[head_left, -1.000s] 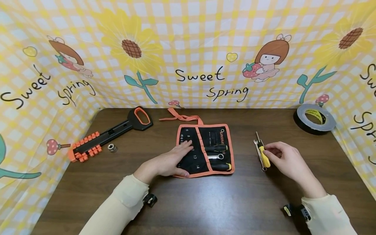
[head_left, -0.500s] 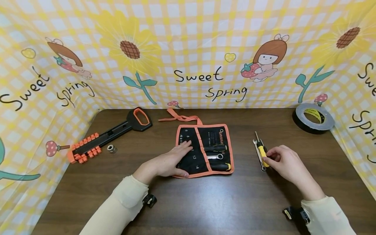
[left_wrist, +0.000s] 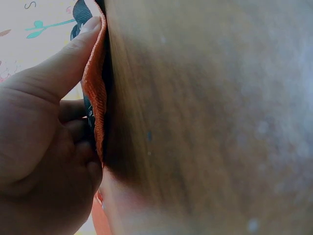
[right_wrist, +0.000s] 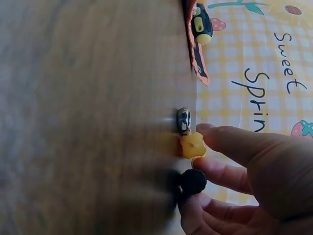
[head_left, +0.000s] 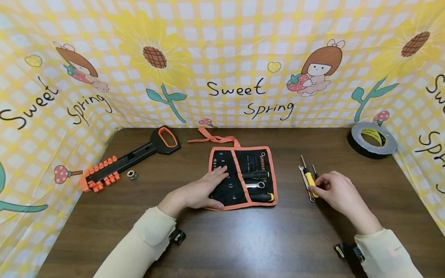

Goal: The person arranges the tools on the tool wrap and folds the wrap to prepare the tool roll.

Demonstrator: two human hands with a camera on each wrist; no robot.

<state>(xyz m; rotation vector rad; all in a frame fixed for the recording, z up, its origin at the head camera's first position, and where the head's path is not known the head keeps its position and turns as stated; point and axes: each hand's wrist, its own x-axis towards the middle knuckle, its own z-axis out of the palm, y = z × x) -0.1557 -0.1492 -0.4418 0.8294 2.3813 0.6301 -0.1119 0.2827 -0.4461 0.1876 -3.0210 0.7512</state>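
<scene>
My left hand [head_left: 203, 190] lies spread over the left part of a black tool pouch [head_left: 240, 162] with orange edging. Its thumb rests by the pouch's near edge, also seen in the left wrist view. Handles and a wrench end show in the pouch's right pocket. At the right, my right hand [head_left: 335, 191] pinches a yellow-handled screwdriver [head_left: 309, 179] between thumb and index finger. A combination wrench [head_left: 305, 181] lies along its left side. In the right wrist view, a black-handled tool [right_wrist: 193, 181] sits beside the curled fingers; my hand hides most of it in the head view.
A black and orange socket rack [head_left: 132, 156] lies at the left, with one loose socket [head_left: 132, 175] beside it. A roll of tape [head_left: 354, 144] stands at the back right. Patterned cloth [head_left: 222, 58] walls the table's back and sides.
The dark-shafted tool has come apart from the yellow screwdriver and moved right, so a gap shows between their shafts. My right fingers shifted slightly; the left hand keeps its place.
</scene>
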